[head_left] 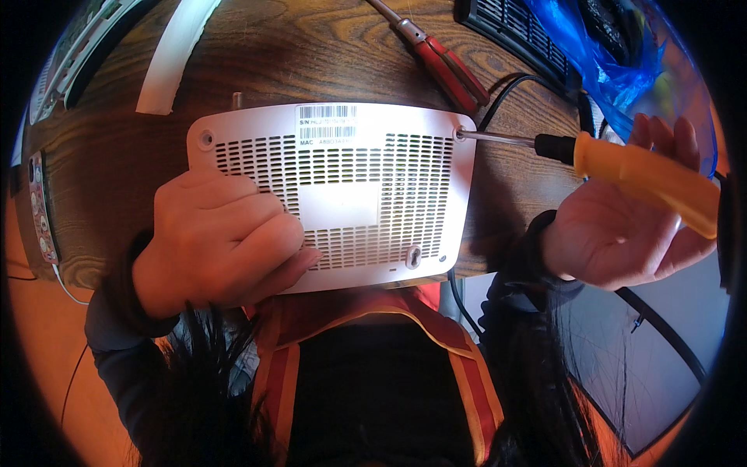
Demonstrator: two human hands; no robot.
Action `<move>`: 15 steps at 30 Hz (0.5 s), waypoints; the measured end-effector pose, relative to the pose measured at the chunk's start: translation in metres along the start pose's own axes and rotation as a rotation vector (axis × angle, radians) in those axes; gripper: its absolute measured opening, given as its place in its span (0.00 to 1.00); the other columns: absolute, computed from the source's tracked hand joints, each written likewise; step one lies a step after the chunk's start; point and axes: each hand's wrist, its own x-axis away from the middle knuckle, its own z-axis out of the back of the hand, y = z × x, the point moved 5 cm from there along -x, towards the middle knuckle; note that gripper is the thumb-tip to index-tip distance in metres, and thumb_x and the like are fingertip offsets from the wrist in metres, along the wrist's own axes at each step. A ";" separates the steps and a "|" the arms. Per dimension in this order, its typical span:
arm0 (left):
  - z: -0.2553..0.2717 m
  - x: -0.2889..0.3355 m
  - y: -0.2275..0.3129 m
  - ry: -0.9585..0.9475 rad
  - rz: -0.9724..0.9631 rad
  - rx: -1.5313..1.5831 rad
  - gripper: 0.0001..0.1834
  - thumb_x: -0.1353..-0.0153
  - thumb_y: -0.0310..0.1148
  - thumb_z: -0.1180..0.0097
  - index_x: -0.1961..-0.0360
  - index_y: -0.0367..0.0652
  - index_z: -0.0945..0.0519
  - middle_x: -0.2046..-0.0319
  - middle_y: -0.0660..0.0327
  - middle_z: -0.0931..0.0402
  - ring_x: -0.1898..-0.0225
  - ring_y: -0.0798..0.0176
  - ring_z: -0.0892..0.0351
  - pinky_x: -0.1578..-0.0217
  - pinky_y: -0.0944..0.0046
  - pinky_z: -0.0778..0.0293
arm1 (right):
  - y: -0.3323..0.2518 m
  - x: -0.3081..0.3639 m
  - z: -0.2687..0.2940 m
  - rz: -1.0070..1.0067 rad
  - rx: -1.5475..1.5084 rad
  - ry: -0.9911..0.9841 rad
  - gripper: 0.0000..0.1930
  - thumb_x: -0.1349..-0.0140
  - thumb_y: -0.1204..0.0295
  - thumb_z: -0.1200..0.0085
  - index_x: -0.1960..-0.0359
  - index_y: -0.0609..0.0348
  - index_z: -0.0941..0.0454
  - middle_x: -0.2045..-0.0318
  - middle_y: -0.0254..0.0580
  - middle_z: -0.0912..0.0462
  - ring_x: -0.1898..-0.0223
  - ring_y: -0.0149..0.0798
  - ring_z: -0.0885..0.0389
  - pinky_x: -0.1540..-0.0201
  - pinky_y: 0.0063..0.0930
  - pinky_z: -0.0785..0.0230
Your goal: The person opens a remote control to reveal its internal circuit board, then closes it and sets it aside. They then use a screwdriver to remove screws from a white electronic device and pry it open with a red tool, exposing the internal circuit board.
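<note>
A white router [420, 179] with a slotted vented face and a barcode label is tilted up at the table's near edge. My left hand [226, 241] is curled closed at its lower left, gripping it. Near the router's upper right corner, the tip of a yellow-handled screwdriver [622, 167] sits at a screw hole [461, 133]. My right hand [622, 226] has its palm turned up and its fingers loosely round the back of the screwdriver's handle. Another hole [206, 139] shows at the upper left corner. The fingertips of my left hand are partly hidden.
On the wooden table [311, 54], a red-handled screwdriver [447, 66] lies beyond the router. A curved white strip [177, 58] lies far left. Blue plastic bag [615, 86] and black vented part [513, 39] occupy the far right. A black cable [498, 97] runs behind the router.
</note>
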 end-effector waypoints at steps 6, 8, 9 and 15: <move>0.000 0.001 0.000 -0.019 0.002 -0.006 0.11 0.59 0.35 0.39 0.82 0.47 0.30 0.86 0.66 0.32 0.85 0.67 0.31 0.84 0.70 0.36 | -0.001 0.001 0.006 0.077 0.089 -0.022 0.19 0.39 0.69 0.59 0.46 0.52 0.41 0.59 0.63 0.26 0.60 0.49 0.22 0.58 0.39 0.25; 0.000 0.000 0.000 -0.018 0.003 -0.005 0.11 0.59 0.35 0.39 0.82 0.47 0.30 0.86 0.66 0.32 0.85 0.67 0.31 0.84 0.70 0.37 | 0.003 0.003 0.006 0.036 0.020 -0.005 0.20 0.39 0.65 0.59 0.45 0.52 0.42 0.59 0.63 0.27 0.59 0.49 0.22 0.58 0.39 0.25; 0.000 0.000 0.000 -0.016 0.003 -0.004 0.11 0.59 0.35 0.39 0.82 0.47 0.30 0.86 0.66 0.32 0.85 0.67 0.31 0.84 0.70 0.37 | 0.004 0.004 0.005 0.017 -0.031 -0.010 0.21 0.39 0.63 0.59 0.44 0.51 0.42 0.58 0.63 0.27 0.59 0.49 0.22 0.58 0.39 0.26; 0.000 0.000 -0.002 -0.033 0.008 -0.003 0.11 0.58 0.35 0.39 0.82 0.47 0.30 0.86 0.66 0.32 0.84 0.67 0.31 0.84 0.70 0.36 | -0.001 0.007 -0.004 0.095 0.044 -0.017 0.21 0.40 0.61 0.56 0.45 0.46 0.43 0.60 0.56 0.26 0.59 0.47 0.23 0.61 0.40 0.24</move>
